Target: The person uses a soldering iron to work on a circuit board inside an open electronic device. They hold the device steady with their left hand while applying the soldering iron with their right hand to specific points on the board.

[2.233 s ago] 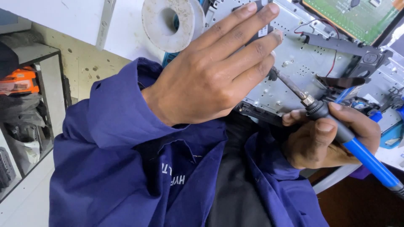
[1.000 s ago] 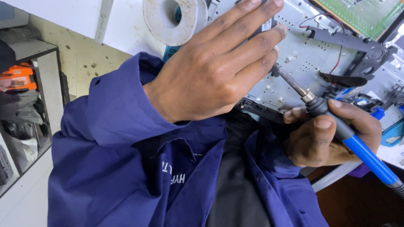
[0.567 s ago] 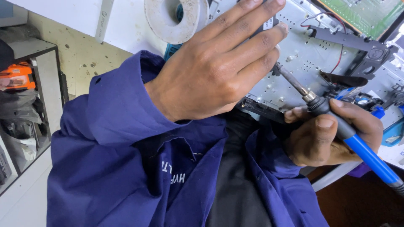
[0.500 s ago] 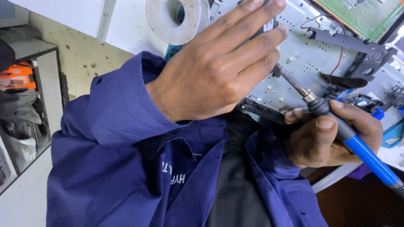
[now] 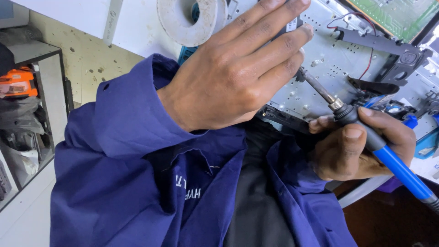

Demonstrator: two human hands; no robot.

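You are gripping a soldering iron in your right hand, fingers and thumb wrapping tightly around its black collar while the blue handle is running out past your knuckles toward the lower right. The iron's metal tip is angling up and to the left, meeting the grey metal chassis just beside the fingertips of your left hand.

That left hand is lying flat and extended over the chassis, fingers together and stretching toward the upper right, pressing on a small dark part whose white label is peeking out between two fingers; you cannot tell from this view whether the fingers are pinching it or only holding it down. The chassis is sitting on the desk, tilted across the top right of the view.

A green circuit board is showing at the upper right corner, with a thin red wire curving down over the metal beside a black plastic bracket. A white roll of tape is lying on the desk just above your left wrist. Your dark blue sleeves and jacket are filling the lower half of the view. At far left, an orange tool is resting on a dark shelf.
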